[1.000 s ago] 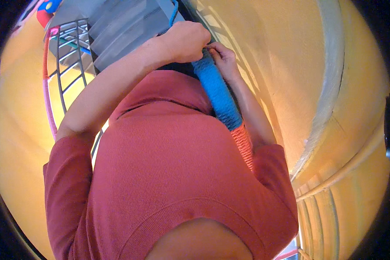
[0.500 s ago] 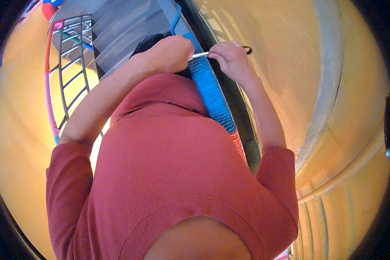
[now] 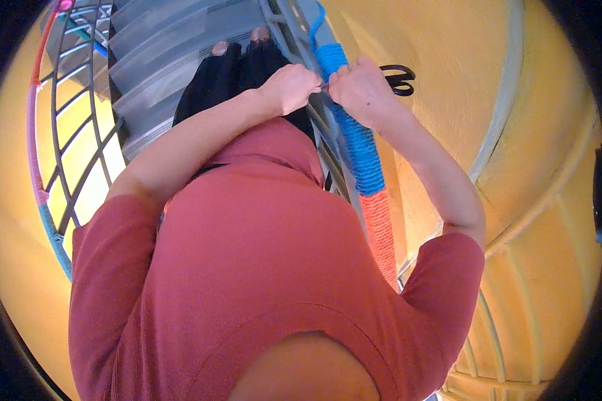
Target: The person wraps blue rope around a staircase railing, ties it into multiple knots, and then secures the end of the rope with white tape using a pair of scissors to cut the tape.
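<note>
My right hand (image 3: 364,92) is closed round the middle of a pair of scissors, whose black handle loops (image 3: 399,80) stick out past it on the right. Fingertip to fingertip with it, my left hand (image 3: 291,88) is closed too; whatever its fingers grip is hidden. Both hands are over a handrail wrapped in blue yarn (image 3: 360,150), with an orange-red wrapped stretch (image 3: 381,234) nearer to me. From the rail's far end a loose blue strand (image 3: 314,30) runs up.
Grey metal stairs (image 3: 174,60) lie below, with my feet in dark trousers (image 3: 214,80) on them. A second railing (image 3: 63,120) with dark bars and coloured yarn wrapping curves along the left. A yellow wall (image 3: 441,53) rises at the right.
My hands have come together, covering the bright blade that showed between them. More of the scissors' handles now shows. The view has shifted, bringing my feet and more of the orange-red wrapping into sight.
</note>
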Available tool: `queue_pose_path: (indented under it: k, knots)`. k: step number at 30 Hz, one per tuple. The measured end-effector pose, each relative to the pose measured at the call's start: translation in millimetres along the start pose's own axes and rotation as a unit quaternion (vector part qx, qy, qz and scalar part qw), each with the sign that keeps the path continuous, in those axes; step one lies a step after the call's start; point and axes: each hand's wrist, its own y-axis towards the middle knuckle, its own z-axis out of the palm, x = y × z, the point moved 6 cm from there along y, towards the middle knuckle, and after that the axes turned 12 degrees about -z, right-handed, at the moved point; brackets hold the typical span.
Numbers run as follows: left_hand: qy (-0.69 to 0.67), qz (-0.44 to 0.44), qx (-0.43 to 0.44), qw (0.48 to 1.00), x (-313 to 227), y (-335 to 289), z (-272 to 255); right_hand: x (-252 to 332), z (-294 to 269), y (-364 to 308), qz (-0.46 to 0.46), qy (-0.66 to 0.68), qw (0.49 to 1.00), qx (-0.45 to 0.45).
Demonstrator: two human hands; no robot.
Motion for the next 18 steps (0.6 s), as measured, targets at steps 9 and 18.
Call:
queue_pose_path:
  k: [9, 18]
  knots:
    - [-0.059, 0.028, -0.034, 0.997, 2, -2, 19, 16, -6, 9, -0.029, -0.094, 0.995, 0.015]
    - [-0.077, 0.029, -0.071, 0.994, -4, -2, 23, 31, -3, 12, 0.023, -0.167, 0.984, 0.063]
